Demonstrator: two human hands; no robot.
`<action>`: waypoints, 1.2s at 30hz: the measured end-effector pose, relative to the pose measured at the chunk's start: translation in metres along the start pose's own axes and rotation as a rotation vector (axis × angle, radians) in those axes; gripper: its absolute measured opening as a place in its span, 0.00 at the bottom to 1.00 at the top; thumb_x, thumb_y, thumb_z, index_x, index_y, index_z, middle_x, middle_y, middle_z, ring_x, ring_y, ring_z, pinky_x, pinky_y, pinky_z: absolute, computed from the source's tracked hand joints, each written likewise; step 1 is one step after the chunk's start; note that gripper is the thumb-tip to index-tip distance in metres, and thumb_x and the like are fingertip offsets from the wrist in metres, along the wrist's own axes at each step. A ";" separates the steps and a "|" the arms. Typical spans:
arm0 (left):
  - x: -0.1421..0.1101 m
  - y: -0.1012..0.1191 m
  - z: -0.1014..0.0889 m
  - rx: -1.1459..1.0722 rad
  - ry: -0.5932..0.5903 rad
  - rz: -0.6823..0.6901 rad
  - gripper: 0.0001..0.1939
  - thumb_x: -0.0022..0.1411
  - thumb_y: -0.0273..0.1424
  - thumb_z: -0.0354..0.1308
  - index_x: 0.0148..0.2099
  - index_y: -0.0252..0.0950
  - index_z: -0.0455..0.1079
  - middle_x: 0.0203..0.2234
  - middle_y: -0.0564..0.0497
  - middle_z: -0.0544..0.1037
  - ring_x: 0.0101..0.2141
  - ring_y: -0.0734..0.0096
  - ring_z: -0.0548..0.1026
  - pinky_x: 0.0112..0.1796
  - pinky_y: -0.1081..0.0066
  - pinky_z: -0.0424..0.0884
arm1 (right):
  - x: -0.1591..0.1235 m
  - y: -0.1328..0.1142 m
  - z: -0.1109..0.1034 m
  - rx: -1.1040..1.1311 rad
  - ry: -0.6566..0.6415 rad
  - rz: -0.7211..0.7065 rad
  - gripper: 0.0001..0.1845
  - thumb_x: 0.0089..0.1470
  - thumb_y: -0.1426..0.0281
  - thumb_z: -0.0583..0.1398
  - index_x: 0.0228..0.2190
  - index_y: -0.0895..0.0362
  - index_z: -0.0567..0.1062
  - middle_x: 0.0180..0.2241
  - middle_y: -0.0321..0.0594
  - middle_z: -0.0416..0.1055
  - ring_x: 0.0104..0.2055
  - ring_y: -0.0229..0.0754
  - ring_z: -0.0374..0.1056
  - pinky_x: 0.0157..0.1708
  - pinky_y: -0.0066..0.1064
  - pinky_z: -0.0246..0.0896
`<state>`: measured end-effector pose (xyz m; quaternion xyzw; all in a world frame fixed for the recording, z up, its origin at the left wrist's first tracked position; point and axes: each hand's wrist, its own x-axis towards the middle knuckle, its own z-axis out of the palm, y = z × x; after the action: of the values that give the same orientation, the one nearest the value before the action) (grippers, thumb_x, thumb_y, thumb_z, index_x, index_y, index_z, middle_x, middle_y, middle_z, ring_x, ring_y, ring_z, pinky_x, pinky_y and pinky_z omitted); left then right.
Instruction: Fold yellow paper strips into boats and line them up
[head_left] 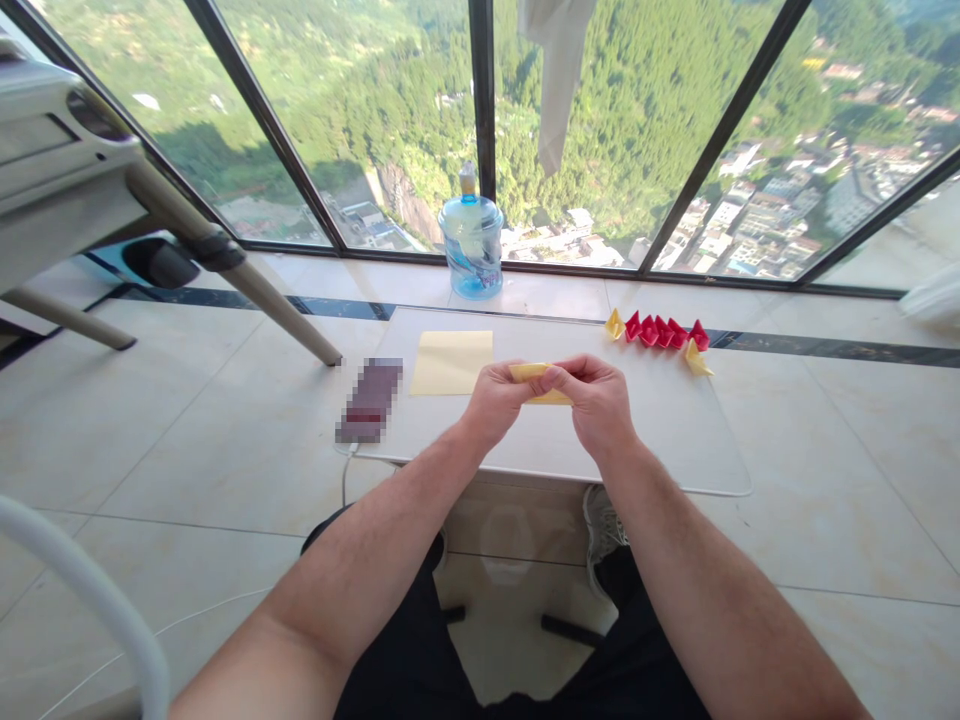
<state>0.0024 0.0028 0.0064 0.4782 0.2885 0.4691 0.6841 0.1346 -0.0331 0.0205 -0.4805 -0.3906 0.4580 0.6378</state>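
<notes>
From where I stand, a phone [369, 400], blurred out, lies at the left end of the surface [637, 440], leaning away to the right at its far end. Next comes a flat yellow sheet [452, 362], left of the left hand [496, 398] and a little beyond it, so that hand is the nearer one. The left hand has its thumb and fingers closed on a folded yellow paper [529, 370], held in front of the body over the near half of the surface. The paper's long axis seems to run sideways from hand to hand; fingers cover its ends, so I cannot tell which way it points. The right hand [606, 400] pinches it from the other side, thumb across the front; neither hand is nearer to it. Farther right and beyond stand red shapes [660, 332], with a yellow shape [615, 324] at each end.
</notes>
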 end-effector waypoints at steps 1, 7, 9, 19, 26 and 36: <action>0.000 0.000 0.000 0.005 -0.003 -0.003 0.13 0.48 0.37 0.73 0.29 0.33 0.77 0.23 0.53 0.76 0.27 0.74 0.70 0.32 0.71 0.66 | 0.000 0.000 0.000 -0.003 -0.010 0.007 0.13 0.38 0.61 0.73 0.25 0.55 0.79 0.24 0.35 0.76 0.28 0.39 0.70 0.31 0.33 0.67; -0.001 -0.001 0.000 0.019 -0.021 -0.030 0.17 0.44 0.40 0.75 0.27 0.32 0.76 0.22 0.53 0.74 0.26 0.74 0.70 0.31 0.72 0.65 | -0.002 -0.002 0.001 -0.031 0.010 0.003 0.09 0.40 0.65 0.72 0.23 0.56 0.80 0.23 0.34 0.76 0.26 0.38 0.69 0.28 0.30 0.65; -0.001 -0.002 0.002 -0.003 -0.030 -0.043 0.18 0.43 0.40 0.75 0.28 0.31 0.77 0.23 0.53 0.75 0.27 0.74 0.71 0.32 0.71 0.66 | -0.003 -0.003 0.001 -0.049 0.032 -0.014 0.08 0.41 0.65 0.71 0.23 0.56 0.80 0.22 0.34 0.75 0.26 0.37 0.68 0.28 0.29 0.64; 0.001 -0.005 0.004 -0.132 -0.002 -0.038 0.14 0.46 0.36 0.74 0.33 0.33 0.81 0.28 0.49 0.81 0.32 0.69 0.76 0.40 0.68 0.70 | 0.000 0.001 -0.001 -0.189 0.041 -0.138 0.12 0.44 0.62 0.70 0.31 0.55 0.82 0.28 0.38 0.77 0.31 0.41 0.70 0.32 0.33 0.67; 0.003 -0.004 0.003 -0.247 0.099 -0.030 0.14 0.44 0.35 0.75 0.34 0.34 0.82 0.30 0.48 0.82 0.32 0.69 0.77 0.39 0.69 0.71 | 0.002 0.001 -0.005 -0.220 -0.030 -0.037 0.18 0.40 0.60 0.72 0.33 0.57 0.82 0.28 0.38 0.78 0.29 0.41 0.71 0.31 0.33 0.67; 0.000 -0.002 0.010 -0.279 0.101 -0.044 0.12 0.45 0.32 0.74 0.34 0.35 0.82 0.31 0.50 0.82 0.33 0.69 0.78 0.41 0.69 0.72 | 0.000 -0.001 0.001 -0.108 0.054 -0.063 0.14 0.40 0.60 0.73 0.27 0.56 0.81 0.25 0.37 0.77 0.29 0.41 0.71 0.31 0.33 0.68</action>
<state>0.0118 -0.0011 0.0080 0.3476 0.2649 0.5132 0.7386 0.1342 -0.0330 0.0217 -0.5140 -0.4122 0.4029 0.6352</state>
